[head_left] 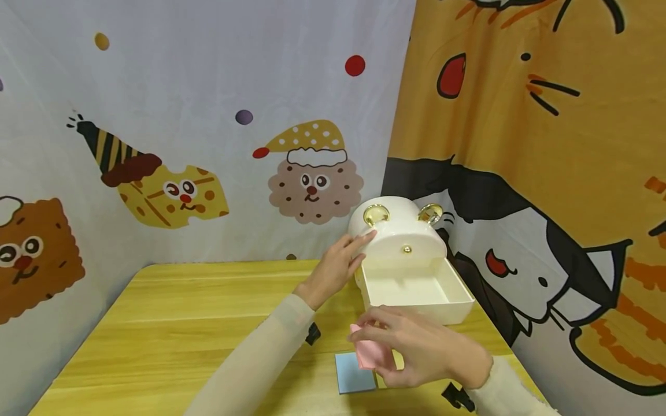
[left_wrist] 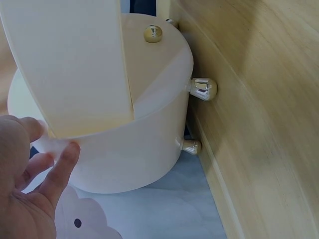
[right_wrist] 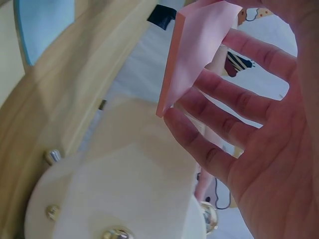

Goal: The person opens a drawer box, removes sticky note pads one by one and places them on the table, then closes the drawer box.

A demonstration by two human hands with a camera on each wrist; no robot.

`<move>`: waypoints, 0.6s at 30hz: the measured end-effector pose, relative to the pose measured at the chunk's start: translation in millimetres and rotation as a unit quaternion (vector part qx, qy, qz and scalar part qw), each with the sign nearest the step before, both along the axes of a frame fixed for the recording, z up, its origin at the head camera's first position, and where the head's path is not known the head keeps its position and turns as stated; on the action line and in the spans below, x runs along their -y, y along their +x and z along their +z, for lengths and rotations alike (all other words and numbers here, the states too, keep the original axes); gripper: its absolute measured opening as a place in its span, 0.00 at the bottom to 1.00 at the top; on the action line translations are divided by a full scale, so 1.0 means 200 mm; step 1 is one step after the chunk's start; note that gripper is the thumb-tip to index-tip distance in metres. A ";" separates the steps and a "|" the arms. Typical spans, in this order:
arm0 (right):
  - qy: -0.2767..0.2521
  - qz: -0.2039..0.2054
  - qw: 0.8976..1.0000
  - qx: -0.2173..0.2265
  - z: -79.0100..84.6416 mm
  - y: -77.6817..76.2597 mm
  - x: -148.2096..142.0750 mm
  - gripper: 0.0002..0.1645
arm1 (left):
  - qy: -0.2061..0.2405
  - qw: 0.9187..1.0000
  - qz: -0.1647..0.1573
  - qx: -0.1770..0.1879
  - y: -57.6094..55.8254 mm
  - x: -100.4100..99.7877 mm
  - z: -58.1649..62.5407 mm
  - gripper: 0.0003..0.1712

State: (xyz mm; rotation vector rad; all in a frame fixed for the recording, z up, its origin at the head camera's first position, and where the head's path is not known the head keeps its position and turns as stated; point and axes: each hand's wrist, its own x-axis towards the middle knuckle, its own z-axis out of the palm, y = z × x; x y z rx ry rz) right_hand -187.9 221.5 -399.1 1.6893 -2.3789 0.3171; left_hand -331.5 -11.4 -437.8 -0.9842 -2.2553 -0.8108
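Note:
A white rounded box (head_left: 398, 228) with gold ring ears stands at the back right, its drawer (head_left: 458, 312) pulled out and its inside bare. My left hand (head_left: 333, 268) rests its fingertips on the box's left side, fingers extended; in the left wrist view the fingertips (left_wrist: 72, 149) lie right at the front rim. In front of the drawer, my right hand (head_left: 421, 346) pinches a pink sticky note pad (head_left: 370, 352) by its edges, tilted above the table. Beneath it lie a blue sticky note pad (head_left: 354, 374) and a pale yellow pad (head_left: 399, 360), mostly hidden by the hand.
The wooden table (head_left: 208, 323) spreads to the left. Cartoon-printed curtains (head_left: 182, 86) hang close behind it and along its right side. Gold knob feet (left_wrist: 203, 89) hold the box up from the tabletop.

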 end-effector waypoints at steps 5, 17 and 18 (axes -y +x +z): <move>-0.005 0.005 1.000 -0.009 -0.05 0.01 0.01 0.42 | -0.002 1.000 0.002 0.002 0.00 0.00 0.00 0.35; 0.043 -0.008 0.998 0.053 -0.21 0.02 0.02 0.42 | -0.002 1.000 0.004 -0.008 -0.01 -0.01 0.00 0.35; 0.048 -0.011 0.997 0.060 -0.22 0.02 0.02 0.42 | -0.004 1.000 0.004 -0.007 -0.01 -0.01 -0.01 0.35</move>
